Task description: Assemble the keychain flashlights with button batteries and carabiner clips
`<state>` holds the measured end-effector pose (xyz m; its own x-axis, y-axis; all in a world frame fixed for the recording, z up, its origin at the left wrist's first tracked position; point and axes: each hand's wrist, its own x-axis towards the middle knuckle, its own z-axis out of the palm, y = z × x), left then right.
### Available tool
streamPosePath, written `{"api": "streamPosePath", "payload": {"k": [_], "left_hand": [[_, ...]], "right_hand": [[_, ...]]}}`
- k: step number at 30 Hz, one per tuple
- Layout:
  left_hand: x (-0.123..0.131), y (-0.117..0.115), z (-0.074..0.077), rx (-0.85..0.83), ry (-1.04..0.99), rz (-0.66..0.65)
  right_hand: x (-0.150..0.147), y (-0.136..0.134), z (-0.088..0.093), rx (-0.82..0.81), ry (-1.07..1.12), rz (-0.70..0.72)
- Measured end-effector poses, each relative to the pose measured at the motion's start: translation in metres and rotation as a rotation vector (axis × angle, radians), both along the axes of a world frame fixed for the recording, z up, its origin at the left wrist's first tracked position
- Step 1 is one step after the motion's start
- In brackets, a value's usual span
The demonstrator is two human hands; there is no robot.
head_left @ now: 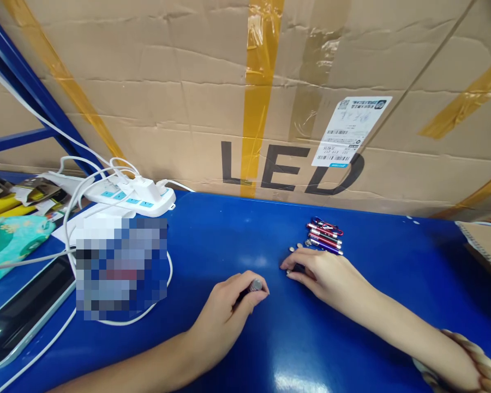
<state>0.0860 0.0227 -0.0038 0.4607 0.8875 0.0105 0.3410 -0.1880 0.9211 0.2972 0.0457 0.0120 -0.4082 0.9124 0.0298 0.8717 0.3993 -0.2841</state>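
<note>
My left hand (229, 308) rests on the blue table (237, 234), its fingers closed round a small dark pen-shaped light (251, 288) whose silver end pokes out. My right hand (317, 273) lies just to the right, fingertips pinched down on the table over a small dark piece and a button cell. A few more button cells (297, 247) lie loose just beyond its fingers. Behind them sits a small pile of pen lights (325, 236) in red, blue and purple with clips.
A big cardboard box (270, 98) marked LED walls off the back. At left are a white power strip (131, 195) with cables, a blurred-out patch, a tablet (20, 319) and packets. Cardboard (485, 240) lies at right.
</note>
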Motion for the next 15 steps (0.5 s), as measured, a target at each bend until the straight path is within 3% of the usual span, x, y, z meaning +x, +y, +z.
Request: {"api": "streamPosePath", "payload": {"k": [5,9,15], "left_hand": [[0.001,-0.004,-0.008,-0.039,-0.053,-0.023],[0.001,-0.004,-0.008,-0.016,-0.038,-0.009],[0.002,-0.004,-0.006,-0.039,0.001,0.002]], "right_hand": [[-0.017,-0.013,-0.003,-0.129,0.124,0.026],[-0.027,-0.02,-0.015,-0.134,0.332,0.05],[-0.032,-0.021,-0.031,-0.111,0.703,-0.117]]}}
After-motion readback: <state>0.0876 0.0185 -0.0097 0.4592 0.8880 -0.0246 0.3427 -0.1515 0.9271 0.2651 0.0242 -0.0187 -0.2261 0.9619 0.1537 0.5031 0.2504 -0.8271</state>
